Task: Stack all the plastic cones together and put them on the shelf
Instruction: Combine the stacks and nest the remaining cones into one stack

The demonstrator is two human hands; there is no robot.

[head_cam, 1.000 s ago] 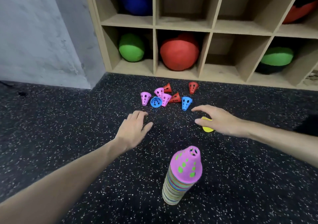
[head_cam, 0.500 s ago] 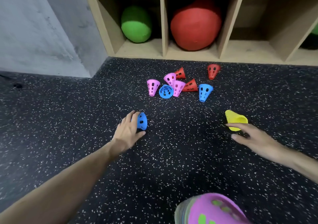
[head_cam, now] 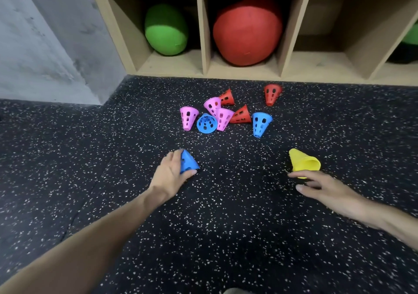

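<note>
My left hand [head_cam: 168,176] grips a small blue cone [head_cam: 188,163] on the speckled floor, fingers wrapped round its left side. A yellow cone [head_cam: 303,163] lies on its side to the right; my right hand [head_cam: 325,188] is spread open just below it, fingertips at its rim, not holding it. Farther off lies a cluster of loose perforated cones: pink cones [head_cam: 188,117], a blue cone [head_cam: 206,123] with its mouth towards me, red cones [head_cam: 242,115], another blue cone [head_cam: 260,123] and a lone red cone [head_cam: 271,93]. The wooden shelf [head_cam: 204,33] stands behind them.
The shelf's cubbies hold a green ball [head_cam: 166,30] and a red ball [head_cam: 246,29]; the cubby to the right of the red ball looks vacant. A grey concrete wall [head_cam: 45,40] closes the left side. Black speckled rubber floor [head_cam: 226,226] spreads around my arms.
The view has moved forward and the tall cone stack has dropped out of the bottom edge. My left hand has closed on the blue cone. My right hand has come off the yellow cone.
</note>
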